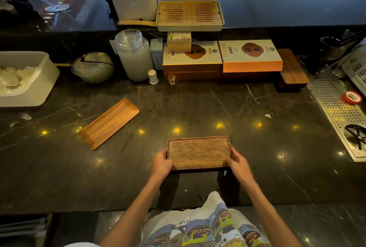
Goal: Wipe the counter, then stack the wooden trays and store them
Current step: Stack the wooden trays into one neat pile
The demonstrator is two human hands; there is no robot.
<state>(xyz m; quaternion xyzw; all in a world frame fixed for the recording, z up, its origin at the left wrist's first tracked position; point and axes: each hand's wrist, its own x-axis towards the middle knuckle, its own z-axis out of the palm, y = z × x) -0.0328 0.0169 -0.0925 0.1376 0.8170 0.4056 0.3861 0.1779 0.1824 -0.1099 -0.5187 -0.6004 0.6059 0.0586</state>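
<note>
1. Our fingers on the left hand wrap the left short edge of the dark wooden tray, and the right hand is clamped on its right short edge in the same way; the tray sits at 6 o'clock, but we cannot tell whether it rests on the desk or is lifted just above it.
2. A second, lighter wooden tray lies flat and slanted on the desk at 9 o'clock from the held one, well apart from it.
3. The desk is dark marble with pale veins, glossy, dotted with yellow reflections of small lights.
4. At 12 o'clock, against the back edge, stand two flat boxes with white lids and orange sides; their lids carry a brown cloud-shaped emblem with characters too small for us to read.
5. Above them, on a raised ledge, rests a slatted tea tray.
6. At 11 o'clock are a glass jar and a round glass bowl; at 10 o'clock a white tub.
7. At 3 o'clock a perforated metal drain grille is set beside the desk, with a roll of red tape on it.
8. The shirt at the bottom edge shows printed lettering that looks like "Sid", only partly legible.
</note>
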